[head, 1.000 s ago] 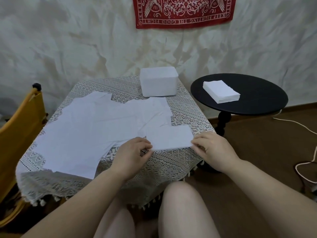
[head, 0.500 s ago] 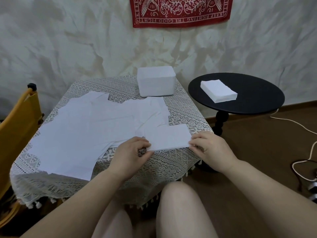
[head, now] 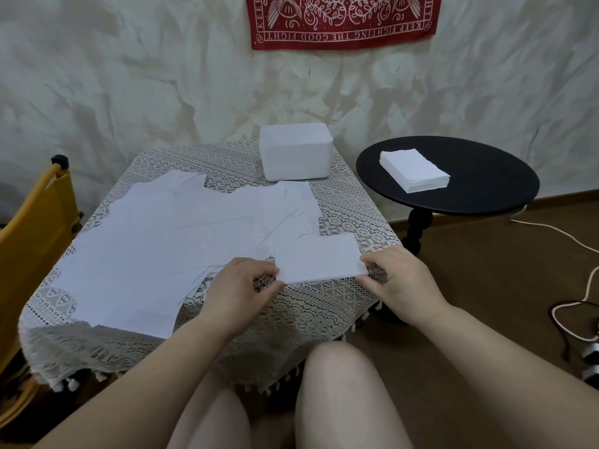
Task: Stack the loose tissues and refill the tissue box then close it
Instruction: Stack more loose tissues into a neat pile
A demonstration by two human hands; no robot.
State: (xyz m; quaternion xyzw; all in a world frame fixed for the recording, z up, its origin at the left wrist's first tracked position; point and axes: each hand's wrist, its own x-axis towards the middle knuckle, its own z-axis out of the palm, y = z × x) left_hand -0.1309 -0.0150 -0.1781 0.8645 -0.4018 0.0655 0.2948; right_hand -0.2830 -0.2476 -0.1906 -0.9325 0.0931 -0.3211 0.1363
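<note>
Observation, left to right. Yellow chair (head: pixel 30 241) is seen at the left edge, beside the lace-covered table (head: pixel 327 306). Loose tissues (head: pixel 155 251) are spread flat and overlapping across the left and middle of the tablecloth, reaching toward the near left edge.

Left hand (head: pixel 238 291) is placed at the near side of the table, knuckles up, fingers curled; its fingertips (head: pixel 272 270) are pinched on the left end of a small tissue stack (head: pixel 319 259). The stack is lying flat on the cloth near the front right corner of the table, its far left corner overlapping the spread sheets. Right hand (head: pixel 405 280) is set at the stack's right end, fingers curled and together, thumb and forefinger closed on the near right corner.

Tissue box (head: pixel 295 150), white and closed-looking from this side, is standing at the far edge of the table, just behind the spread tissues; its opening cannot be made out.

Further right, a round black side table (head: pixel 486 192) is standing apart from the lace table. A second stack of tissues (head: pixel 413 170) is resting on its left part. A white cable (head: pixel 551 226) is trailed over the brown floor at the far right. A red bandana (head: pixel 343 21) is hung on the wall above.
</note>
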